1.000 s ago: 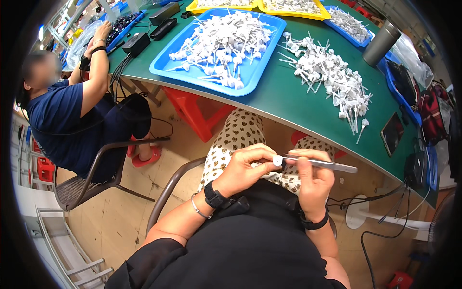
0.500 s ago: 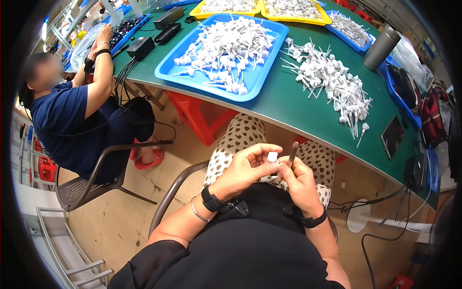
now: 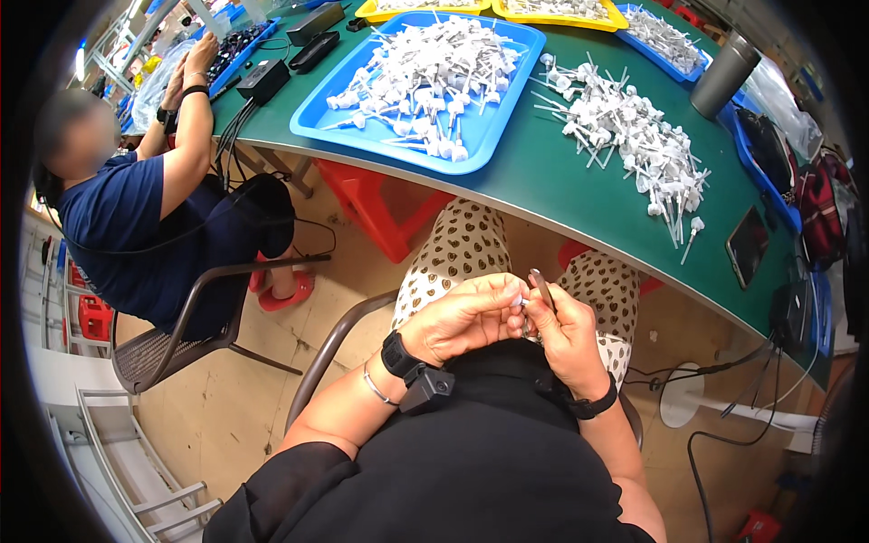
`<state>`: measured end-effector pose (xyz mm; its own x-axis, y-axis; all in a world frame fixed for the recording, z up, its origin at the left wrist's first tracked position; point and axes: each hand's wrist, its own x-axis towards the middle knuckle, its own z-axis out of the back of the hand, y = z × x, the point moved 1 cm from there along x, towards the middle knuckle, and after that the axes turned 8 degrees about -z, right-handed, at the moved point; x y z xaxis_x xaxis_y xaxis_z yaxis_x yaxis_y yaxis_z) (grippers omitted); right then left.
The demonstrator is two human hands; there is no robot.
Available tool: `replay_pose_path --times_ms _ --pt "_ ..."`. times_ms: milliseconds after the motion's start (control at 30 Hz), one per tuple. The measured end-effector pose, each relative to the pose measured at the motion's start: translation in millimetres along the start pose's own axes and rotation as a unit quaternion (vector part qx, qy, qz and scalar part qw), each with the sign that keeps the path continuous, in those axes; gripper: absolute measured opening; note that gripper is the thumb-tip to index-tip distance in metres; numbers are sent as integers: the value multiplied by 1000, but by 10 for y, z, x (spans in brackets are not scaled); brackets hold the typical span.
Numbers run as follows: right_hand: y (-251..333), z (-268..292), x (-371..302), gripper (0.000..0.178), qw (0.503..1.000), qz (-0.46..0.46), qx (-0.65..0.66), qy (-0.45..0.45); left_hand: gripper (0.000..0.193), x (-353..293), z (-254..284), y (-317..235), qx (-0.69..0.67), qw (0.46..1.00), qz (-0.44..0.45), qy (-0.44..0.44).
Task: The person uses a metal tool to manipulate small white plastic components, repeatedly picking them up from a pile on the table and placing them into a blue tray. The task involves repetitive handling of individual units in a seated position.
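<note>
While a green surface (image 3: 548, 185) is stretching beyond the hands, a co-worker (image 3: 118, 213) in a dark blue shirt is sitting well apart to their left. Ahead of the hands, a blue tray (image 3: 312, 116) is holding a heap of white stemmed parts (image 3: 434, 68); ahead and to their right, a loose pile (image 3: 634, 131) of similar parts is lying directly on the surface. Nearer the body, the left hand (image 3: 453, 319) is pinching a small white piece (image 3: 522, 301) between thumb and fingertips, leaving almost no gap. Just beside it, the right hand (image 3: 572, 337) is curling nearly closed around a slim metal tool (image 3: 541, 288), apparently tweezers.

The grip is looking delicate: a slipping fingertip or an off-line push from the tool could be sending the piece down to the floor (image 3: 226, 407), or be jabbing the left hand's bare fingers.

The tool's long axis is slanting up out of the right hand, its exposed end pointing away from the body and slightly left. Fingers are mostly hiding the piece, so its direction and long axis are impossible to tell.
</note>
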<state>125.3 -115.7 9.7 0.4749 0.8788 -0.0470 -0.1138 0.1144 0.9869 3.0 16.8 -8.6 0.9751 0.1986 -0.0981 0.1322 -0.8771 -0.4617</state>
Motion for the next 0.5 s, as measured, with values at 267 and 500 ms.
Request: replay_pose_path --times_ms 267,500 --pt "-123 74 86 18 990 -40 129 40 23 -10 -306 -37 190 976 -90 -60" --pt "-198 67 105 22 985 -25 155 68 18 -13 -320 -50 526 809 -257 -48"
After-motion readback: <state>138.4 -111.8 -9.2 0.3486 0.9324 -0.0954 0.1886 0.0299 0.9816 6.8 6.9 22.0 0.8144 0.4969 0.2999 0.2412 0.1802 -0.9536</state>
